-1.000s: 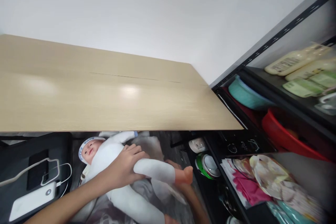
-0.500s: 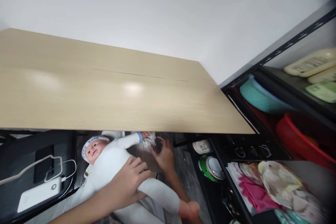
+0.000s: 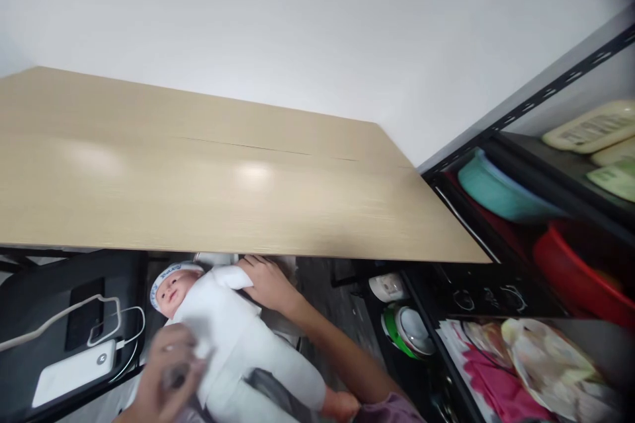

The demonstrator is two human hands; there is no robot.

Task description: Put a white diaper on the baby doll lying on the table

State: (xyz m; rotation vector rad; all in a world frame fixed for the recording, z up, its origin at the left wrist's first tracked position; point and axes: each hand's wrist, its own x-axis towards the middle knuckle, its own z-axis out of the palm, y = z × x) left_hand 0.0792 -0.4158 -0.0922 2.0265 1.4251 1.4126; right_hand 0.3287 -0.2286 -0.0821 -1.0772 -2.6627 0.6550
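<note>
A baby doll (image 3: 218,330) in a white suit and a white headband with blue lettering lies on its back, its head to the left and a bare foot to the lower right. My right hand (image 3: 270,283) is closed over the end of the doll's sleeve, hiding the doll's hand. Beside the doll's torso, my left hand (image 3: 171,370) is smeared by motion. Its fingers look bent, but whether they touch the suit is unclear.
A wooden tabletop (image 3: 223,198) spans the view above the doll. On a black seat (image 3: 30,304) at left lie a white power bank (image 3: 74,370) and cables. The right-hand shelves hold a teal basin (image 3: 501,192), a red basin (image 3: 580,271) and a green-rimmed tin (image 3: 409,330).
My left hand has left the doll's hip and moved left beside its torso. My right hand has shifted left onto the doll's sleeve end. The doll's raised arm now lies lower.
</note>
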